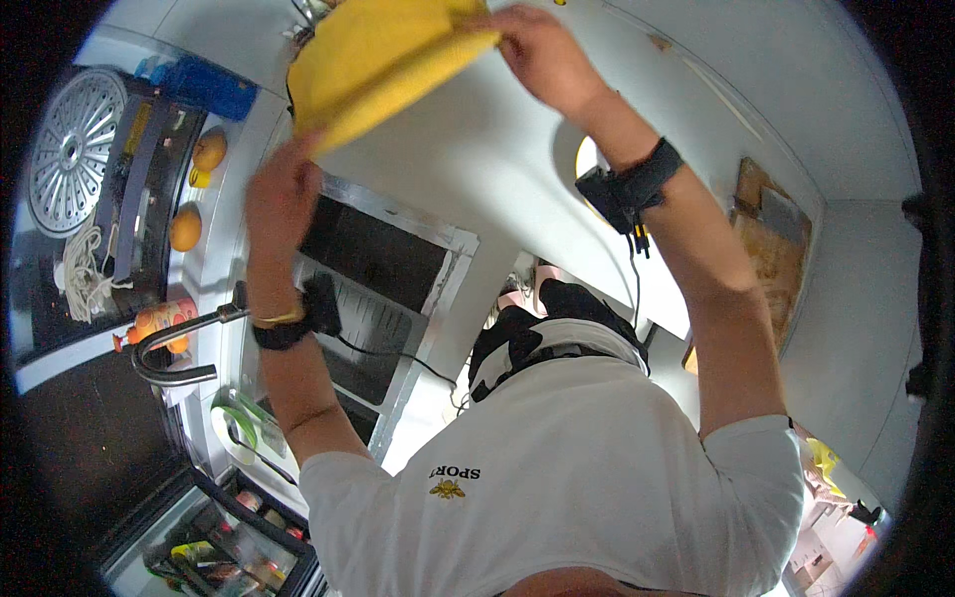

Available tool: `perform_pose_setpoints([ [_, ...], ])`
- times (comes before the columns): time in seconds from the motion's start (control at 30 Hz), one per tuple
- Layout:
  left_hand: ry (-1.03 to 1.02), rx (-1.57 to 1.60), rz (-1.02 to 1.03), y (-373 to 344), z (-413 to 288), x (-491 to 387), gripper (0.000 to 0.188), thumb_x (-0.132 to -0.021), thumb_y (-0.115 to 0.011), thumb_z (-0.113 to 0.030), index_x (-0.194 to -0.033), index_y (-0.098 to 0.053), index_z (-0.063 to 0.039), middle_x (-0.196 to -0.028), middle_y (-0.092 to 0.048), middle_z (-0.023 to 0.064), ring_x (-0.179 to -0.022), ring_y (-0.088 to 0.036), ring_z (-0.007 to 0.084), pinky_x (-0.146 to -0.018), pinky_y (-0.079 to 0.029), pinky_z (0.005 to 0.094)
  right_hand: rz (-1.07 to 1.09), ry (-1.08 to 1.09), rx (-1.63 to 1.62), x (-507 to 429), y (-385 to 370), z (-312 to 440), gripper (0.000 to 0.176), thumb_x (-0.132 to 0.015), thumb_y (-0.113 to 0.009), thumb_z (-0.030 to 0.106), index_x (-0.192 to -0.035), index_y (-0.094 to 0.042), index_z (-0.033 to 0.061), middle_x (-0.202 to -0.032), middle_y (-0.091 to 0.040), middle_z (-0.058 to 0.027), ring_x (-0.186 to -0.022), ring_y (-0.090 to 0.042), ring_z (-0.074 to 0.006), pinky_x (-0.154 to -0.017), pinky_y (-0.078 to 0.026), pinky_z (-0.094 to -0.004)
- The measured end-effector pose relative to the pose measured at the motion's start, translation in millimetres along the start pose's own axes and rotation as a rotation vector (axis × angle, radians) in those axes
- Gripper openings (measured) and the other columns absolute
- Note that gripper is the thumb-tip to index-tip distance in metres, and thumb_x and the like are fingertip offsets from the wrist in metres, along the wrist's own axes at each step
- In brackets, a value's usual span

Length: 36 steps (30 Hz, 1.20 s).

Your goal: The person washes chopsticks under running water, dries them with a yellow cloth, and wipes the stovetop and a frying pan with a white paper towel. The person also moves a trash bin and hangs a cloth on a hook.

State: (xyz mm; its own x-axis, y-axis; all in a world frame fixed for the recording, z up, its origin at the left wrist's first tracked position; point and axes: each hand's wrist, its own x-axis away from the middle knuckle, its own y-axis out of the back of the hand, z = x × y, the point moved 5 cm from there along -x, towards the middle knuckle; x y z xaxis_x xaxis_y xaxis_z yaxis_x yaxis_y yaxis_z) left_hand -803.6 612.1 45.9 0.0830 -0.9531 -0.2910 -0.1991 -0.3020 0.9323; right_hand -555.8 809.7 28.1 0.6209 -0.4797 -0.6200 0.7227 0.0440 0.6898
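Note:
At the top, a yellow cloth (380, 71) is stretched between my hands and slightly blurred. My left hand (283, 198) grips its lower left corner, and my right hand (541, 60) pinches the right end near the top edge. A folded band runs along the cloth's near side between them. Each wrist wears a black strap with a small black device; a cable hangs from each. Behind the cloth's upper left edge, an object is mostly hidden. A white countertop (448, 172) lies beneath the cloth.
A steel sink (358, 313) with a curved faucet (175, 332) sits left of centre. Round orange fruits (185, 229), an orange bottle (160, 324), a blue container (216, 89) and a perforated metal steamer plate (74, 153) stand left. Wooden boards (768, 254) lie right.

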Motion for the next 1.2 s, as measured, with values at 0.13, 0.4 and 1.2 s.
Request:
perform_pose_setpoints([
  [0.13,0.030,0.276,0.407,-100,-13,46,0.036,-0.094,-0.054,-0.016,-0.129,-0.057,-0.011,-0.119,-0.062,0.0190,-0.105,-0.062,0.0334,-0.089,-0.050,0.0417,0.493,-0.245,0.162,85,-63,-16,0.046,-0.084,-0.050,0.000,-0.128,-0.058,0.0101,-0.132,-0.055,-0.0171,-0.117,-0.053,-0.0339,-0.101,-0.046,-0.0430],
  [0.4,-0.066,0.170,0.539,-210,-8,43,0.051,-0.096,-0.053,-0.035,-0.144,-0.041,-0.023,-0.149,-0.038,0.0129,-0.134,-0.039,0.0359,-0.101,-0.036,0.0590,0.794,-0.390,-0.058,191,-93,36,0.048,-0.081,-0.056,0.008,-0.129,-0.057,0.0089,-0.141,-0.046,-0.0184,-0.128,-0.044,-0.0357,-0.106,-0.039,-0.0461],
  [1.2,0.048,-0.102,0.638,-280,-24,77,0.063,-0.099,-0.034,-0.055,-0.153,-0.022,-0.025,-0.159,-0.009,0.0197,-0.142,-0.004,0.0514,-0.112,-0.014,0.0629,0.468,-0.762,-0.319,354,28,86,0.035,-0.092,-0.057,0.024,-0.122,-0.060,0.0070,-0.123,-0.059,-0.0145,-0.116,-0.054,-0.0322,-0.101,-0.042,-0.0409],
])
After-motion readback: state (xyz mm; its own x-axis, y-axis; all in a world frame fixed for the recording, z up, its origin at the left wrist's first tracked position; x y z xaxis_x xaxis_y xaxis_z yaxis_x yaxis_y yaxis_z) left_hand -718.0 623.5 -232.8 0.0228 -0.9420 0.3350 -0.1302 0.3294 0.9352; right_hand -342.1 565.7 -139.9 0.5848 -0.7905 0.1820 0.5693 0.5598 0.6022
